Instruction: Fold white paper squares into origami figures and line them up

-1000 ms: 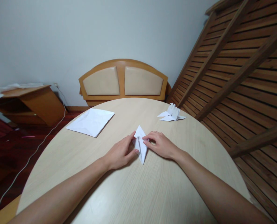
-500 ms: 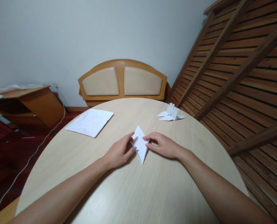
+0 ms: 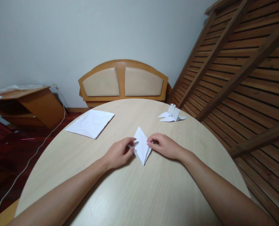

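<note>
A folded white paper (image 3: 141, 145), diamond-shaped, lies on the round wooden table (image 3: 134, 197) with one point toward me. My left hand (image 3: 120, 153) is at its left corner, thumb and fingers closed round the edge. At the opposite corner, my right hand (image 3: 164, 146) pinches the right edge between thumb and fingertips. Along the lower sides the paper's layers stand slightly apart. Parts of both side corners are hidden by my fingers.
Folded paper cranes (image 3: 173, 113) stand at the table's far right. A stack of white paper sheets (image 3: 91, 123) lies at the far left. Behind are a headboard (image 3: 123, 80), a low cabinet (image 3: 39, 105) and a leaning slatted wooden frame (image 3: 243, 72). A white cable (image 3: 33, 157) crosses the floor.
Both hands have moved slightly outward, away from each other. The paper's side flaps have spread, and it looks wider at the middle.
</note>
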Demonstrator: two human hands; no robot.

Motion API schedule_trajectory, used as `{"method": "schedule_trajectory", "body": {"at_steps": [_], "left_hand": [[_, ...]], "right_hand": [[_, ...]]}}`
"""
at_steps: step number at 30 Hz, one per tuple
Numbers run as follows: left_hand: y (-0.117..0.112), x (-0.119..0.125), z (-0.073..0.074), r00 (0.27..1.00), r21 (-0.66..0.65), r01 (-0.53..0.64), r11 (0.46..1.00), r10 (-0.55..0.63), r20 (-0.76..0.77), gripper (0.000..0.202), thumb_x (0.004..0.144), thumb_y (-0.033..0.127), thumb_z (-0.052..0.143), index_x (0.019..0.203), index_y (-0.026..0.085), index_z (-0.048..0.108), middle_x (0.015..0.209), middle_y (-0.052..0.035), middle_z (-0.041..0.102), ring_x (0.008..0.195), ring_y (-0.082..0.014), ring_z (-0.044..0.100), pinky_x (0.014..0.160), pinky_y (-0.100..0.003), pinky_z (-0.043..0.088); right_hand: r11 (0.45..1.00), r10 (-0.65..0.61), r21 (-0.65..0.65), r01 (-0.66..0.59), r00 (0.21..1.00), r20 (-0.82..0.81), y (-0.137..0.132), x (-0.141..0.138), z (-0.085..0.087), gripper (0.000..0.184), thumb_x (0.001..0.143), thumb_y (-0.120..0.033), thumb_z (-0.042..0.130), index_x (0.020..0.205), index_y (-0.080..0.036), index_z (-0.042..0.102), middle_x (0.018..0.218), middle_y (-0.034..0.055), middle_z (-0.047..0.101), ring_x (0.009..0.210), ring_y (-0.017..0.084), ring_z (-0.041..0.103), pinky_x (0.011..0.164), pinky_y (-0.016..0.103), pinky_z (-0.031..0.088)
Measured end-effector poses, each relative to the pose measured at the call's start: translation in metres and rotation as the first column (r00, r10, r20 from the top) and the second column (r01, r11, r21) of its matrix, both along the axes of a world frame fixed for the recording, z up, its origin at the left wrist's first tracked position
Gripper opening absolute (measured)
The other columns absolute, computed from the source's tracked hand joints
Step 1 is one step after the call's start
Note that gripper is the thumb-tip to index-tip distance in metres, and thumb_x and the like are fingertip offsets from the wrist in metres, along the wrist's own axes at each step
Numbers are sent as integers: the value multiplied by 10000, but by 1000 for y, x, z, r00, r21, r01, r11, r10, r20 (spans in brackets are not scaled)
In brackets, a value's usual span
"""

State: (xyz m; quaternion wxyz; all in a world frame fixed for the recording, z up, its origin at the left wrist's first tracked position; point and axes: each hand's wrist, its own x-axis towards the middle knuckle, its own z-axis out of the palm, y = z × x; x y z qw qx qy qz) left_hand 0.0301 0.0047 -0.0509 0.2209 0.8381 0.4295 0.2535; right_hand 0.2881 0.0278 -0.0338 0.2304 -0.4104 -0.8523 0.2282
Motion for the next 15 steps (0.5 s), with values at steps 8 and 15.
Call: {"method": "schedule_trajectory", "body": {"at_steps": [8, 15], "left_hand": [[-2, 1, 7, 994, 80, 93, 992, -87, -71, 246, 899, 299, 578, 1115, 191, 629, 1093, -81, 688, 960, -226, 669, 880, -355, 513], [-1, -1, 4, 992, 111, 96, 989, -86, -94, 268, 846, 194, 568, 1104, 211, 641, 1128, -72, 683, 986, -222, 669, 899, -345, 515]], "right_hand": [[997, -21, -71, 17, 998, -60, 1, 1, -4, 224, 971, -331, 559, 907, -184, 716, 889, 52, 726, 790, 182, 640, 723, 294, 445], [995, -39, -91, 34, 998, -51, 2, 1, -4, 256, 982, -360, 537, 915, -178, 704, 887, 58, 720, 790, 187, 636, 713, 293, 439]]}}
